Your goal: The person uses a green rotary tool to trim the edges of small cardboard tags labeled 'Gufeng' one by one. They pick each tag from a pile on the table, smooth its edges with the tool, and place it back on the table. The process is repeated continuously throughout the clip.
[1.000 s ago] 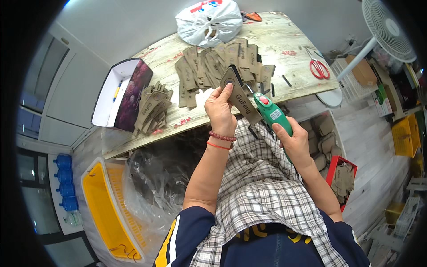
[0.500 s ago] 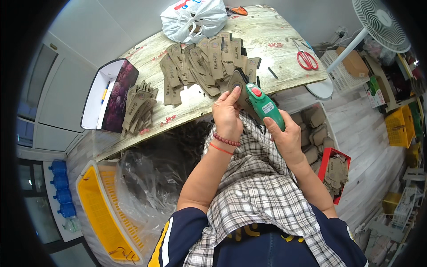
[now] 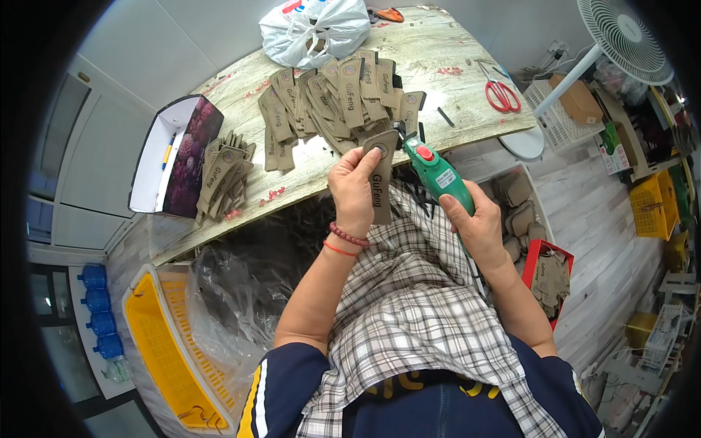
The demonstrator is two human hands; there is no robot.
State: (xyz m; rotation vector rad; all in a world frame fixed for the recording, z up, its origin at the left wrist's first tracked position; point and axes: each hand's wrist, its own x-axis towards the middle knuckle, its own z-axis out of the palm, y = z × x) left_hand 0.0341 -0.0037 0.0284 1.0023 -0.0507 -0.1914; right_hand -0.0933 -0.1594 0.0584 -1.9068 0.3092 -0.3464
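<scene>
Between the thumb and fingers of my left hand (image 3: 353, 186) is a flat tan fabric piece (image 3: 380, 182) with dark printing, hanging over my lap. My right hand (image 3: 475, 223) is wrapped round a green handheld electric cutter (image 3: 444, 179) with a red button. The cutter's metal head lies close to the upper right edge of the piece; whether they touch I cannot tell. Just beyond, similar tan pieces (image 3: 321, 102) lie in an overlapping heap on the table (image 3: 467, 95). A smaller stack of them (image 3: 223, 179) sits at the table's left front edge.
A flowered open box (image 3: 193, 153) stands at left, a white plastic bag (image 3: 314, 33) at the back. Red-handled scissors (image 3: 502, 96) lie at right. Below are a clear plastic bag (image 3: 234, 292) of dark scraps, a yellow basket (image 3: 164, 350) and a red box (image 3: 537, 263) of tan pieces.
My left hand has moved left and slightly down with the fabric piece, which now hangs more upright and apart from the cutter's body. The cutter has stayed nearly in place.
</scene>
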